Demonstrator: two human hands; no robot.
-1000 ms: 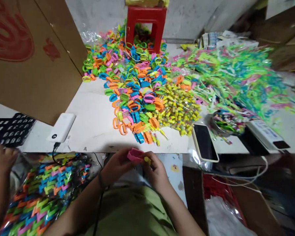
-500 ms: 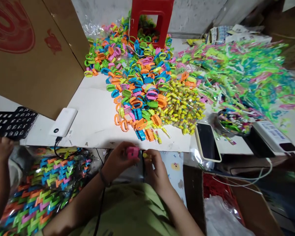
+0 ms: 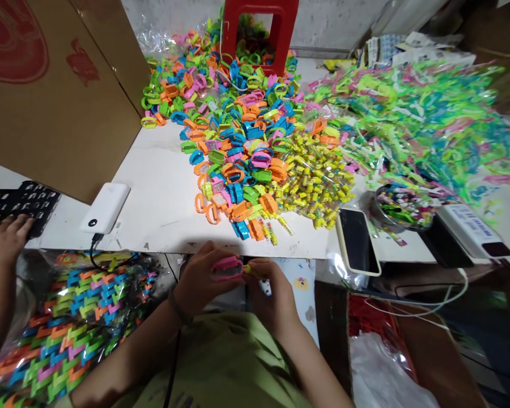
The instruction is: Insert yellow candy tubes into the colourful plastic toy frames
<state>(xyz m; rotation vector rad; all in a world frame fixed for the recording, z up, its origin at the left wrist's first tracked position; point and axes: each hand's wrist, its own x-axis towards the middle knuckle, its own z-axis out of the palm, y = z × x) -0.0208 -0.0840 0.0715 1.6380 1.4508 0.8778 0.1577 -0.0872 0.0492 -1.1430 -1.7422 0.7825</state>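
Near the table's front edge, my left hand [image 3: 195,284] is closed on a pink plastic ring-shaped piece [image 3: 227,277], its hollow side turned toward me. My right hand [image 3: 276,296] pinches a small yellow tube [image 3: 249,269], whose end meets the right end of the pink piece. Whether the tube sits inside it, I cannot tell. Beyond my hands lies a heap of similar orange, blue, green and pink plastic pieces [image 3: 238,164], with a pile of small yellow tubes [image 3: 318,181] against its right side.
A red stool [image 3: 285,39] stands in the heap. At left are a cardboard box [image 3: 68,113], a white power bank [image 3: 106,208] and another person's hand [image 3: 6,238] on a black tray [image 3: 42,212]. A phone [image 3: 358,241], a bowl [image 3: 380,212] and coloured strips [image 3: 433,124] lie right.
The pink piece has turned so its hollow side shows. The yellow tube has come left against it. At left, the other person's hand has moved up onto the black tray.
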